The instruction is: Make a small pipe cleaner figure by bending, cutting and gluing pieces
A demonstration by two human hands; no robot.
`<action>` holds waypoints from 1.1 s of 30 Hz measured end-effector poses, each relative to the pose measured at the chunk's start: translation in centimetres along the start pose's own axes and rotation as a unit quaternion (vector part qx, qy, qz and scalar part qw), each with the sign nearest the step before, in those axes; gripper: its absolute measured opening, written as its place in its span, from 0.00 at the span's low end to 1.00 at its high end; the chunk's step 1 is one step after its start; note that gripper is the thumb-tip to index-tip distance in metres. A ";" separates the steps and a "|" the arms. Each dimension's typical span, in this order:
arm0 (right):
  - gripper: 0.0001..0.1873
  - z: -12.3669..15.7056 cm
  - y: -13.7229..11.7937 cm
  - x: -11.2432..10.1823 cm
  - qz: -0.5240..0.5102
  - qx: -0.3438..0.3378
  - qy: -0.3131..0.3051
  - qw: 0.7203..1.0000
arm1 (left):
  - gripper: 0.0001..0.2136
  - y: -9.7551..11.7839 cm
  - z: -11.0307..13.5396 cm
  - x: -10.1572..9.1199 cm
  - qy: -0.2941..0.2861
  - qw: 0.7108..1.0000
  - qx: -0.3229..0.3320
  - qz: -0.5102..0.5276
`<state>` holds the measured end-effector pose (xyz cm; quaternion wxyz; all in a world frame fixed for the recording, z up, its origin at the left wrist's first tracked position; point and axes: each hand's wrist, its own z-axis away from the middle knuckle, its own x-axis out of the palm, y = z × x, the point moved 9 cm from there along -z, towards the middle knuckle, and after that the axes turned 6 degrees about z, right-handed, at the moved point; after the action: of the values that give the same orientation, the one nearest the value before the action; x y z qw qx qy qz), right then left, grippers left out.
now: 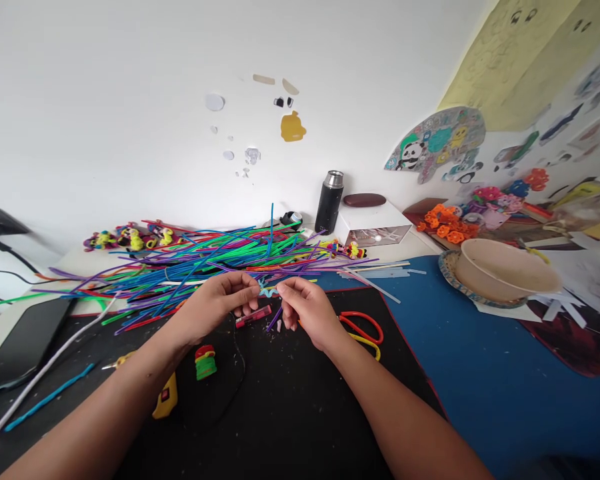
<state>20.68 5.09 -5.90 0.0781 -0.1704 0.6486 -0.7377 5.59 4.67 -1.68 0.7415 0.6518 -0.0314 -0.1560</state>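
Observation:
Between my two hands is a short, wavy light-blue pipe cleaner [268, 292], held up over the black mat [300, 413]. My left hand [230, 293] pinches its left end between thumb and fingers. At the right end, the thumb and forefinger of my right hand [307, 310] are closed on it. Just below them lie a pink lighter-like stick [253, 316] and a purple pipe cleaner piece [274, 321]. Scissors with red and yellow handles [365, 327] rest by my right wrist. A small green, red and yellow pipe-cleaner piece [205, 363] stands near my left forearm.
A heap of coloured pipe cleaners [220, 253] spreads behind my hands. A yellow cutter [166, 398] and a twisted blue pipe cleaner [50, 398] lie at left. A black flask [329, 203] and white box [375, 223] stand at the wall; a bowl [510, 270] sits right.

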 end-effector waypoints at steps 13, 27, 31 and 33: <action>0.20 0.0 -0.1 0.1 0.004 -0.001 -0.004 1.000 | 0.21 0.1 0.1 -0.2 -0.006 1.000 0.019 -0.009; 0.19 -0.1 0.3 0.0 0.034 -0.013 0.015 0.999 | 0.16 1.6 1.1 0.3 0.077 0.961 0.128 -0.233; 0.19 -0.2 0.3 0.0 0.034 -0.014 0.016 0.999 | 0.16 1.6 1.1 0.1 0.088 0.947 0.152 -0.267; 0.19 -0.2 0.3 0.0 0.033 -0.014 0.013 0.999 | 0.16 1.6 1.2 0.1 0.092 0.943 0.161 -0.278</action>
<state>20.55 5.19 -6.25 0.0911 -0.1402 0.6652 -0.7277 5.69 3.68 0.01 0.5538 0.7567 0.1947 -0.2876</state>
